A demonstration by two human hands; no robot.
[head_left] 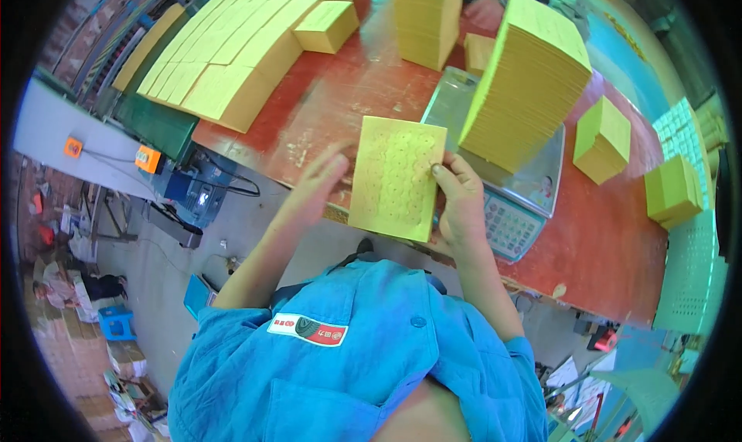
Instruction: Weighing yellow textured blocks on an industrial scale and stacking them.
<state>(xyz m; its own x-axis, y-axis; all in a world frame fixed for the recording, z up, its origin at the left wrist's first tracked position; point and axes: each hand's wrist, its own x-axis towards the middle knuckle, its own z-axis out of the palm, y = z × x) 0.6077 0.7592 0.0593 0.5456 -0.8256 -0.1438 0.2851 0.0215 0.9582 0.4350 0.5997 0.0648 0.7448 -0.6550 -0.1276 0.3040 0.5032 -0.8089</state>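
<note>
Red tabletop (pixel 595 260); yellow sheets (pixel 396 181), long axis outward, slightly rightward

Red tbl (pixel 595 264), scuffed top; grey flr (pixel 158 287), cluttered on L; blue stool (pixel 116 323) far L; white panel (pixel 66 121).

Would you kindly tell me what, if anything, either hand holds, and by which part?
The right hand holds the yellow paper by its right edge, thumb on the upper face. The left hand is open beside the left edge, not gripping.
</note>
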